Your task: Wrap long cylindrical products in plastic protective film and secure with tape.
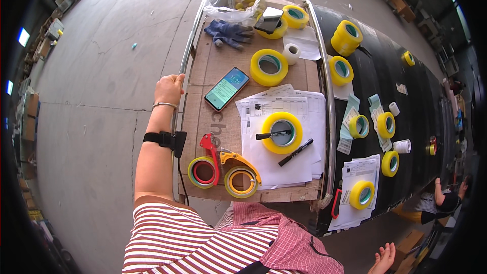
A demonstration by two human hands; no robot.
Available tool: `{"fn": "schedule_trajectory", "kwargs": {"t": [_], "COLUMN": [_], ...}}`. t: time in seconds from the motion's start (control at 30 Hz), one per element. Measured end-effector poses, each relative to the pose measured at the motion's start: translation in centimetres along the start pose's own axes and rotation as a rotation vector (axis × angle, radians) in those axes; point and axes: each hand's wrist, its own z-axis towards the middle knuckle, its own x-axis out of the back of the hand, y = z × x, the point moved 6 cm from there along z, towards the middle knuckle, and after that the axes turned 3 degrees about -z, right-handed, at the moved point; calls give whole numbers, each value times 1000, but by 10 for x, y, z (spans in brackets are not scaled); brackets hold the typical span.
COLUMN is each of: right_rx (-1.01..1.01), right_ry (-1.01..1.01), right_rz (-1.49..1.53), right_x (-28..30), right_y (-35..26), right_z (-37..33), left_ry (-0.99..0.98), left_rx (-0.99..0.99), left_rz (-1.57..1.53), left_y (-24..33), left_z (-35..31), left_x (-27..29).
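My left hand is closed round the metal rail on the left side of a cardboard-covered cart top. My right hand hangs at the lower right, fingers apart and holding nothing. Nearest my left hand on the cart lies a phone with its screen lit. Toward me are a red tape dispenser and a yellow tape dispenser. A large yellow tape roll rests on printed papers, with one black marker across it and another marker beside it.
A blue glove and a clear plastic bag lie at the cart's far end. Against its right side stands a black conveyor belt with several tape rolls, papers and a red cutter. Another person is at far right.
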Motion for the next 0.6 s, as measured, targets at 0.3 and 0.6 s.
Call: {"fn": "schedule_trajectory", "kwargs": {"t": [0.3, 0.6], "right_rx": [-14, -32], "right_ry": [16, 28], "right_rz": [-13, -6], "right_x": [-3, -6], "right_y": [-1, 2], "right_z": [-1, -3], "left_ry": [29, -25], "left_rx": [-94, -169], "left_rz": [-23, 37], "left_y": [-8, 30], "left_z": [5, -12], "left_x": [-17, -13]}}
